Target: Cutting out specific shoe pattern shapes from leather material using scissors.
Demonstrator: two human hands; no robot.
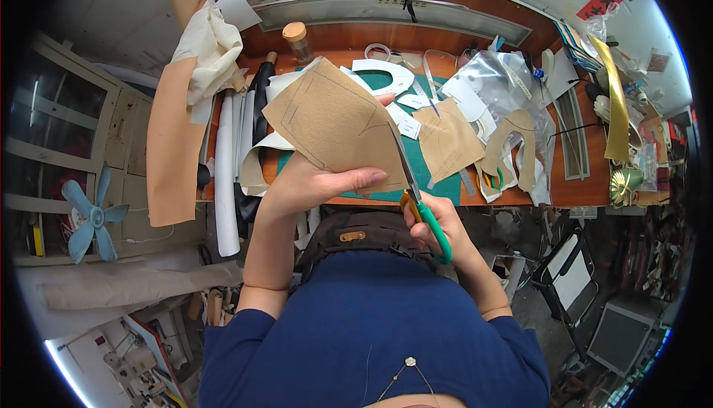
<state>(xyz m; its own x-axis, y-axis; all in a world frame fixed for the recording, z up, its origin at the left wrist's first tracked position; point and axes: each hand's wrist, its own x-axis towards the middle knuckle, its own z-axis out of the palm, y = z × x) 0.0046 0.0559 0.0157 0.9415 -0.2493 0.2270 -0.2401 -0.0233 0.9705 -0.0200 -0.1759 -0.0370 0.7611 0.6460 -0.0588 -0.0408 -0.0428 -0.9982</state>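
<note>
My left hand (334, 184) grips a tan sheet of leather or felt-like material (327, 115) marked with dark drawn outlines, its thumb on top near the lower edge. Some fingers are hidden under the sheet. My right hand (438, 222) is closed around scissors (437, 239) with green and yellow handles. Their blades point up and away from me, at the sheet's right edge; I cannot tell whether they are cutting into it. Below the sheet lies a green cutting mat (358, 201), with a second tan marked piece (449, 139) to the right.
White paper pattern pieces (382, 74) and clear plastic (501, 74) cover the back of the bench. A lidded jar (297, 40) stands at the back left. Rolls of material (226, 178) lean at the left edge. A tan curved piece (512, 144) lies right, near the front edge.
</note>
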